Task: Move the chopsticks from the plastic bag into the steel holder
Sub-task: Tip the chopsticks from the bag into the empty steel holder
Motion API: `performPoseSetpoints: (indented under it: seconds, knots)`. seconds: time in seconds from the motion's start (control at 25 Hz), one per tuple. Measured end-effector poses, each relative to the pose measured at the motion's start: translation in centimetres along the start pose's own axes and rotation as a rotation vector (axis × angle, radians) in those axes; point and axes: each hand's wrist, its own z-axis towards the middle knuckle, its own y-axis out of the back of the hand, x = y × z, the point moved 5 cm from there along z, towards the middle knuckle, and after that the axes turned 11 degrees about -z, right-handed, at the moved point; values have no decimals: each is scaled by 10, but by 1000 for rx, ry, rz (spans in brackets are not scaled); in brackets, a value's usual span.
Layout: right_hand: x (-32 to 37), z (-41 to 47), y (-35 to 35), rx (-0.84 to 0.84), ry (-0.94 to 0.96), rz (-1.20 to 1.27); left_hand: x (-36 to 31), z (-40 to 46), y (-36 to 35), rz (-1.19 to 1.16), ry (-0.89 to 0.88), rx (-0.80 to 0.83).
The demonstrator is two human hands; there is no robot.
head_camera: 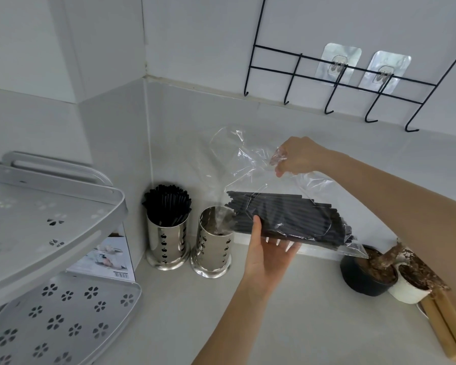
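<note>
Cupping the bundle of black chopsticks (287,217) from below through the clear plastic bag (250,167), left hand (267,248) fingers curl under it, right hand (298,156) pinches the bag's top, bag mouth hanging over the near-empty steel holder (213,243), beside a full holder (167,233).

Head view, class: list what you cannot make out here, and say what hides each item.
- Inside of the near holder: the bag mouth covers its opening.
- Left hand fingers: under the chopsticks bundle, seen only through plastic.
- Right hand fingertips: buried in crumpled bag.
- Box picture: shelf covers most.
- Wooden item: cut off by the right edge.
</note>
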Motion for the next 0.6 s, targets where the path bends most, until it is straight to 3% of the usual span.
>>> performPoseSetpoints:
  seconds: [0.36,0.6]
  knots:
    - [-6,3,14,-55,-59,-14,12,3,-8,-32,19,-5]
    - [0,5,25,-55,13,-57,19,6,-18,-156,-6,16]
